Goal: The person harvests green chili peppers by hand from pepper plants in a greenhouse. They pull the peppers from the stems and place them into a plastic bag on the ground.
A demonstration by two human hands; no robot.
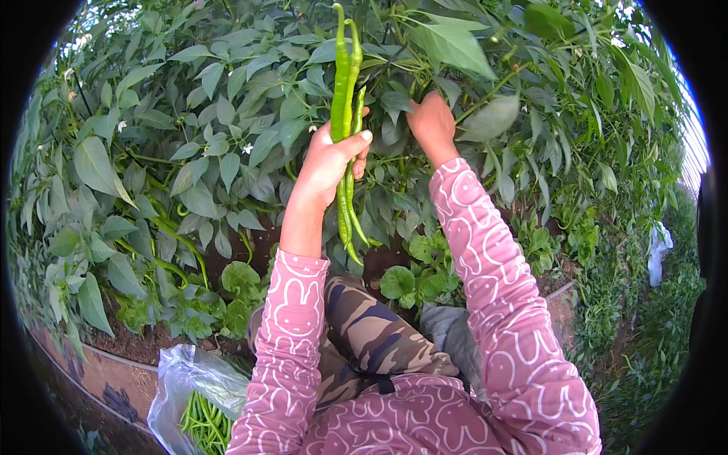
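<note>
My left hand (pixel 325 156) is wrapped around a small bunch of long green chili peppers (pixel 342 85). Their curved stems point up and their tips hang below my palm, with the thumb across the front. To the right, my right hand (pixel 433 126) reaches into the leafy pepper plants (pixel 273 85). Leaves cover its fingertips, so what they touch is hidden. A broad leaf (pixel 492 118) beside that wrist looks blurred.
Unpicked green peppers (pixel 182 244) hang low at left. Leafy lettuce-like plants (pixel 240 278) grow beneath, near my knees. A clear plastic bag (pixel 170 387) holding many green peppers (pixel 207 424) sits at lower left, by the bed's edging (pixel 122 372). Another pale plastic bag (pixel 660 253) is at far right.
</note>
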